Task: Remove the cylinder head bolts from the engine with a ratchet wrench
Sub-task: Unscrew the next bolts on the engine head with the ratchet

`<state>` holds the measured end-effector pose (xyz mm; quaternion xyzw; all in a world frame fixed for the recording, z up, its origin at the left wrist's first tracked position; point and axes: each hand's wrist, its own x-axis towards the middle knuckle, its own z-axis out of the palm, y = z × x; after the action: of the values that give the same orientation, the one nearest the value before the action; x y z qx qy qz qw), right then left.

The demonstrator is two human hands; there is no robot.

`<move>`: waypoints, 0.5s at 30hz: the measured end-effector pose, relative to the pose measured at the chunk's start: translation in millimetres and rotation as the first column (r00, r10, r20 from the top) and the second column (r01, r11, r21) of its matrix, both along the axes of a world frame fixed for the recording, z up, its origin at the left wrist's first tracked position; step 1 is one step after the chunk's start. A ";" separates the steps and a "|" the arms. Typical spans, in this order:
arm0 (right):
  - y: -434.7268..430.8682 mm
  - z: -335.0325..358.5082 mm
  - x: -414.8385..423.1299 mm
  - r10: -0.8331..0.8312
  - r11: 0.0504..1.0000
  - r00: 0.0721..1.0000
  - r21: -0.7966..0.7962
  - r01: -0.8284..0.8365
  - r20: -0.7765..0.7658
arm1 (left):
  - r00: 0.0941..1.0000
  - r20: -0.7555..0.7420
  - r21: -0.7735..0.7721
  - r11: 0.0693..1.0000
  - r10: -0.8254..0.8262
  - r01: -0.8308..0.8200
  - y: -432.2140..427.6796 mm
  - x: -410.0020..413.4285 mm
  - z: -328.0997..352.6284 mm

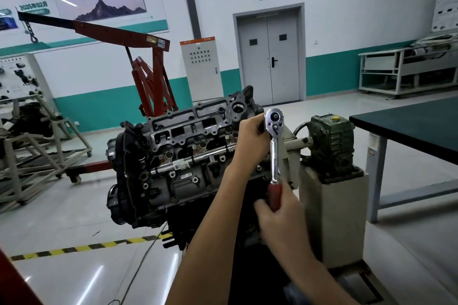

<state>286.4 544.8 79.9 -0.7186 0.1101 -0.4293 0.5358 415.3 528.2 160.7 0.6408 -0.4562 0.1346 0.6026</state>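
Right hand (pixel 280 213): I am closing it fully round the red grip at the near end of the ratchet wrench (pixel 275 156), whose chrome shank is rising away from me to the drive head.

Left hand (pixel 250 136): I am cupping it round the left side of that drive head and steadying it. The fingers are lying out of sight behind the head.

Engine (pixel 173 156): it is sitting mid-scene on its stand with the open top of the cylinder head tilting toward me. The wrench is working at its right end. The bolt under the socket is hidden by my left hand, so I cannot tell how far out it is.

Stand gearbox (pixel 332 143): it is standing just right of the wrench, and its pale arm is passing close behind the shank.

Surroundings: a dark worktop (pixel 409 126) is lying far right and a red hoist (pixel 148 77) is standing beyond the engine.

Technique, as I am judging it: I should be pressing the head inward with the left hand so the socket is sitting square on the bolt. The right hand should be pulling in a smooth arc. The stroke should be stopping short of the stand arm, so a sudden release is not driving my knuckles into it.
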 end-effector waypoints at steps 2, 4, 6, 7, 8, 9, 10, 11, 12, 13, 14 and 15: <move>-4.2 2.8 0.0 0.026 0.999 1.000 -0.047 -0.027 -0.013 | 1.000 -0.020 0.010 1.000 0.000 0.000 1.0 1.0 -0.8; -43.1 10.7 -17.2 0.044 0.968 0.990 -0.240 -0.075 -0.132 | 0.999 -0.041 0.033 0.999 -0.018 0.019 2.0 0.7 0.4; -89.4 29.2 -37.9 0.048 0.888 0.953 -0.423 -0.177 -0.299 | 0.999 -0.036 0.053 0.998 -0.026 0.028 2.7 -2.4 2.5; -108.2 41.6 -44.6 0.008 0.829 0.941 -0.523 -0.196 -0.339 | 1.000 -0.024 0.059 0.998 -0.020 0.021 2.8 -4.5 3.7; -121.4 53.7 -48.3 -0.045 0.773 0.939 -0.607 -0.184 -0.342 | 1.000 -0.012 0.058 0.998 -0.011 0.011 2.5 -6.1 4.4; -128.1 62.3 -49.6 -0.087 0.738 0.943 -0.657 -0.156 -0.321 | 1.000 0.000 0.052 0.999 -0.004 0.004 2.3 -7.1 4.8; -130.0 64.2 -48.8 -0.104 0.730 0.948 -0.670 -0.133 -0.302 | 1.000 0.009 0.044 0.999 -0.005 0.004 1.9 -7.7 4.6; -126.3 59.1 -47.4 -0.105 0.753 0.951 -0.648 -0.116 -0.292 | 1.000 0.011 0.037 0.999 -0.011 0.011 1.5 -7.8 4.1; -117.1 48.7 -44.8 -0.101 0.808 0.954 -0.582 -0.087 -0.284 | 1.000 0.011 0.033 0.999 -0.021 0.020 1.2 -7.6 3.4; -100.3 35.0 -41.5 -0.097 0.875 0.960 -0.482 -0.044 -0.263 | 1.000 0.013 0.033 0.999 -0.027 0.027 0.8 -7.6 2.4; -78.9 20.6 -36.3 -0.093 0.929 0.970 -0.369 0.004 -0.224 | 0.999 0.018 0.032 0.999 -0.027 0.027 0.3 -7.0 1.4; -55.4 9.1 -29.0 -0.090 0.965 0.980 -0.261 0.042 -0.177 | 0.999 0.025 0.026 0.999 -0.023 0.023 -0.5 -6.5 0.7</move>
<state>257.4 489.3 89.0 -0.8148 0.1275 -0.3882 0.4113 408.8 527.7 161.4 0.6414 -0.4728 0.1300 0.5901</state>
